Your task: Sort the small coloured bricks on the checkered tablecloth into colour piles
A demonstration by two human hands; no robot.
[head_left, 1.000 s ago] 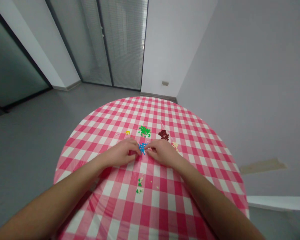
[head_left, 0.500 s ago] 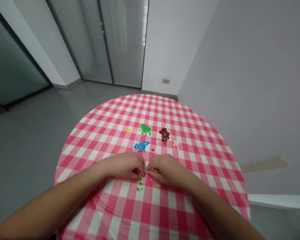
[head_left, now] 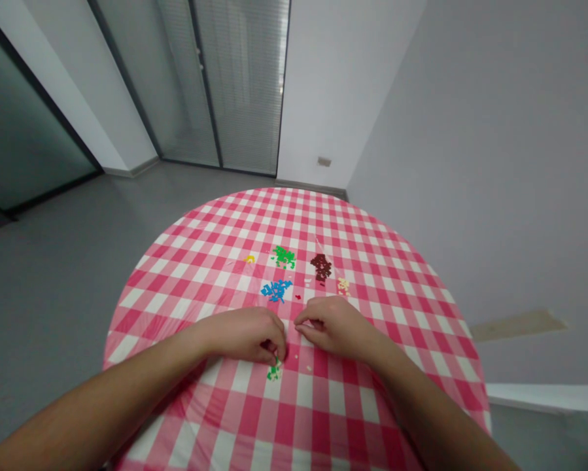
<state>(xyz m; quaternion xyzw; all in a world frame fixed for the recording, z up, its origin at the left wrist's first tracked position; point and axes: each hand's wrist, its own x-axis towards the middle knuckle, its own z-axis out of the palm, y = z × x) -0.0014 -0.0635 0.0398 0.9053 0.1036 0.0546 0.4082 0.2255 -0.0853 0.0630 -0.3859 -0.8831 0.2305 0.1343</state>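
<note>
- A pink-checked tablecloth (head_left: 372, 261) is spread over a round table.
- The left hand (head_left: 242, 335) is curled beside small green pieces (head_left: 274, 373), fingers closed; any grip cannot be told.
- The right hand (head_left: 335, 325) is now drawn apart from the left, fingers loosely curled; any grip cannot be told.

**Round pink-checked tablecloth (head_left: 186, 275), with small coloured bits.**
Green pile (head_left: 284, 257) and brown pile (head_left: 320, 267) lie beyond the blue pile (head_left: 276, 290); small green pile (head_left: 274, 373) lies nearer.

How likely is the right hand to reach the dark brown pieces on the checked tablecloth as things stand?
Likely yes: the right hand sits just short of the dark brown pieces, with only checked tablecloth between them.
</note>
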